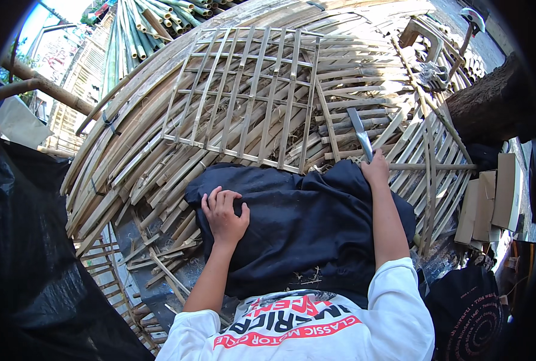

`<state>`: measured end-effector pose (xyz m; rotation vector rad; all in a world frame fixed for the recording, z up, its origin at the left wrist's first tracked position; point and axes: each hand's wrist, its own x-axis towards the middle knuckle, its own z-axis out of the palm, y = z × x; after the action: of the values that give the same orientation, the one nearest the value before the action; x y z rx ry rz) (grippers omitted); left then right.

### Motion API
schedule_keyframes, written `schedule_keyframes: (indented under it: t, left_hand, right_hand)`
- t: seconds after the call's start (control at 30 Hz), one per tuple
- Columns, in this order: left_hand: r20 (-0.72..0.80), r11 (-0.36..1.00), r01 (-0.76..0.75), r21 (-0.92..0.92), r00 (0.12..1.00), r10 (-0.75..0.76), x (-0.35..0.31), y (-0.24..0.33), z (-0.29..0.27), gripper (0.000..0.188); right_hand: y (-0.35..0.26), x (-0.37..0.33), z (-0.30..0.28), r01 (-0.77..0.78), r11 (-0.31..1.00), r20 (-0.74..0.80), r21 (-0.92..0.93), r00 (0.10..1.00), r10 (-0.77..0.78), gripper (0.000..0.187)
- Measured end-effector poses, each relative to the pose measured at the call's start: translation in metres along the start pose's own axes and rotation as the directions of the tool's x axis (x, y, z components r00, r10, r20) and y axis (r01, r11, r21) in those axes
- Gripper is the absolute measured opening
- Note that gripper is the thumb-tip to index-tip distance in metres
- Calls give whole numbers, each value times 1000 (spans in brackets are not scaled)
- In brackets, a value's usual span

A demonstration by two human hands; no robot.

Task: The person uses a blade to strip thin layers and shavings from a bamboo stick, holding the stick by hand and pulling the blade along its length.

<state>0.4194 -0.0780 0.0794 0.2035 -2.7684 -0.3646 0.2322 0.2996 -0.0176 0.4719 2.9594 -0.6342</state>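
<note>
My right hand [376, 168] is wrapped round the handle of a large knife [360, 133], its broad metal blade pointing away from me over the bamboo strips. Across my lap lies a black cloth [292, 222] with a few small shavings on it. My left hand [223, 218] rests on the cloth's left part, fingers apart and slightly bent, holding nothing. Just beyond the cloth, a bamboo lattice panel [251, 96] of crossed slats lies on a heap of split bamboo strips [129, 144].
Green bamboo poles [137, 36] are stacked at the far left. A thick dark trunk [490, 99] stands on the right, above folded cardboard [487, 198]. Black sheeting [33, 253] hangs at the left. A curved-handled tool [469, 30] stands at the far right.
</note>
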Motion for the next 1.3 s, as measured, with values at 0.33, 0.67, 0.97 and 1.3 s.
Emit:
schedule_keyframes:
  t: [0.33, 0.67, 0.97, 1.3]
  left_hand:
    - [5, 1000, -5, 6, 1000, 5, 2, 0, 2, 19]
    - [9, 1000, -1, 6, 1000, 0, 3, 0, 1, 19]
    - [-17, 1000, -4, -10, 1000, 4, 3, -2, 1, 21]
    - [-41, 1000, -14, -15, 999, 14, 2, -5, 0, 21]
  right_hand:
    - [3, 0, 4, 51, 999, -67, 4, 996, -50, 56]
    - [-4, -1, -1, 18, 998, 10, -64, 1000, -17, 60]
    - [-1, 1, 3, 40, 997, -12, -62, 999, -41, 59]
    - [1, 0, 8, 84, 995, -71, -56, 994, -88, 58]
